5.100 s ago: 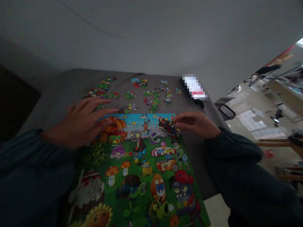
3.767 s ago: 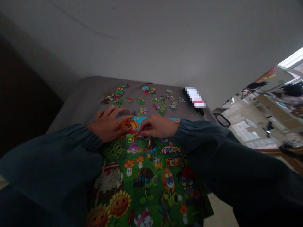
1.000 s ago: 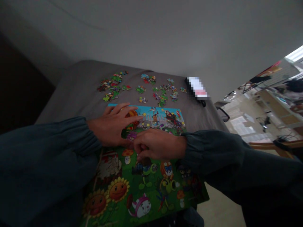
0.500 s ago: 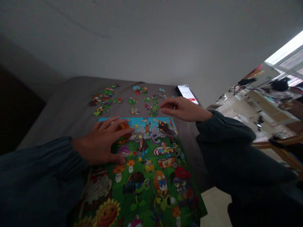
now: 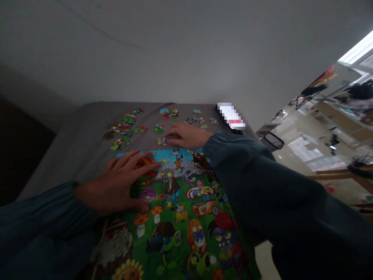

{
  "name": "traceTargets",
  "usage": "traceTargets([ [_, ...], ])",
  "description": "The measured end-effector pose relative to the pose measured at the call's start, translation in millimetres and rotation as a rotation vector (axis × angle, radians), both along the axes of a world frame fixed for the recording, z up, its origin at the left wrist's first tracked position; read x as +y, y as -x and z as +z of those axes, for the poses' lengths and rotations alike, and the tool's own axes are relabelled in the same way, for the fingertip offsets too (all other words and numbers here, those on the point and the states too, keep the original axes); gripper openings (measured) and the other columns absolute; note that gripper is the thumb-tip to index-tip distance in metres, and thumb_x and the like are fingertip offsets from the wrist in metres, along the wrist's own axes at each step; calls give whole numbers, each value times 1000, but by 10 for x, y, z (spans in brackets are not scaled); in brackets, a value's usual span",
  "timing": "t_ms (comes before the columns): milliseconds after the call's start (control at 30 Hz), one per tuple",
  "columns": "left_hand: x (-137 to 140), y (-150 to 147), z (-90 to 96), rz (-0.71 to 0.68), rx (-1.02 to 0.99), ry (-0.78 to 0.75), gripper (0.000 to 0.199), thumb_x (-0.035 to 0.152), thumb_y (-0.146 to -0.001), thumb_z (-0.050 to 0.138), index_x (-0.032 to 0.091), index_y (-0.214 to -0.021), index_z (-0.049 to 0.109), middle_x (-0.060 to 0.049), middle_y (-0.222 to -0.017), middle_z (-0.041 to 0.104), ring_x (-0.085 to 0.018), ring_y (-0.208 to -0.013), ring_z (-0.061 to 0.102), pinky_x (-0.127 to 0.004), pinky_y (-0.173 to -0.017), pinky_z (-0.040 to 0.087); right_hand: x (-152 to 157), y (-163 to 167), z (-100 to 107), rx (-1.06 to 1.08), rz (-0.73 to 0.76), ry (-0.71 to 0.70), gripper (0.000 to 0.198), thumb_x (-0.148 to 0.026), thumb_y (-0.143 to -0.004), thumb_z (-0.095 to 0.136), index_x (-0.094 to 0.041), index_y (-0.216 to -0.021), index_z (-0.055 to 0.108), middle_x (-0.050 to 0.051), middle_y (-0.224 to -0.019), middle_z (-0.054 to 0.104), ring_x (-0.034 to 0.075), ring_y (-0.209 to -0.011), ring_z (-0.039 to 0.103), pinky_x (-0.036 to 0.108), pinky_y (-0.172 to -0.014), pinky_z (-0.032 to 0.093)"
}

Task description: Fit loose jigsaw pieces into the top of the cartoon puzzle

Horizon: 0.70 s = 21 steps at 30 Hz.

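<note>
On the grey table (image 5: 81,144): a big cartoon puzzle (image 5: 180,217) lies right in front of me, bright green with a strip of blue along its far edge.
Left hand (image 5: 119,186): mine, flat on the puzzle's left side, palm down, fingers spread and stretched toward the far edge, holding nothing.
Right hand (image 5: 186,136): mine, reaching across just past the puzzle's far edge, palm down on the table, fingers low and pointing left.
Right hand's grip: fingertips sit at a small loose piece (image 5: 162,141) beside the blue strip; I cannot tell whether they pinch it or only touch it.
Loose pieces (image 5: 125,126): scattered over the far part of the table, one cluster to the left, more (image 5: 167,113) in the middle, a few (image 5: 201,122) just beyond my right hand.
Phone (image 5: 231,116): lying at the table's far right corner, screen up, well apart from the puzzle.
Sleeves: both dark, the right one (image 5: 262,182) crossing over the puzzle's right edge.
Wall (image 5: 186,54): plain and pale behind the table.
</note>
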<state>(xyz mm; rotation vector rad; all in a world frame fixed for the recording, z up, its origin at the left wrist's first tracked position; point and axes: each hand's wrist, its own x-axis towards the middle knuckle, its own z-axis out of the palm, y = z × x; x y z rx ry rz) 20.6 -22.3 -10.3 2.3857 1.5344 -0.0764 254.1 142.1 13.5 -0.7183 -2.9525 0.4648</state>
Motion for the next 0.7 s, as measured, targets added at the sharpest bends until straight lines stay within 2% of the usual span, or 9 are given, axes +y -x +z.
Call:
traceTargets([
  [100,19,-14,33,-5,21,26,106,80,-62,70,42,-154,34,-11,-167,25,-49,-152,16,-74,-114,25,-14,248,-68,-43,-67,-64,24,-27,-90,71,-13,-110,70,15,-123,65,24,-115,57,38,-103,42],
  [167,36,-13,41,-17,37,56,108,82,-61,69,41,-155,34,-12,-168,22,-51,-152,14,-76,-114,24,-47,289,-69,-15,-115,-51,18,-21,-88,73,-12,-103,70,12,-115,68,23,-110,58,35,-97,44],
  [300,43,-21,55,-16,41,61,106,83,-62,67,42,-154,35,-10,-169,20,-51,-153,12,-76,-114,24,-163,67,124,82,-110,97,10,-13,-91,65,-10,-100,68,7,-94,71,15,-85,62,28,-78,47],
  [400,33,-43,78,-32,63,69,106,82,-64,66,38,-155,36,-12,-169,20,-49,-153,12,-75,-115,24,-213,-185,277,146,-96,202,12,-19,-93,65,-10,-99,70,5,-88,72,13,-79,63,27,-74,48],
  [467,30,-44,83,-37,71,57,104,81,-65,66,38,-154,36,-13,-168,21,-48,-153,14,-74,-115,24,-186,-279,293,195,-133,244,14,-20,-93,65,-10,-100,72,7,-92,75,14,-82,65,27,-78,50],
  [567,36,-12,56,-37,55,18,102,81,-66,66,42,-154,34,-11,-168,22,-48,-153,15,-74,-114,26,-72,-264,210,189,-161,242,19,-18,-94,64,-9,-109,73,10,-102,76,16,-90,68,29,-85,51],
  [700,23,22,-22,-40,23,-28,102,80,-64,68,46,-153,34,-9,-167,26,-49,-152,18,-72,-113,30,89,-197,117,158,-184,93,40,-10,-97,56,-13,-136,61,13,-129,69,18,-113,63,34,-101,46],
])
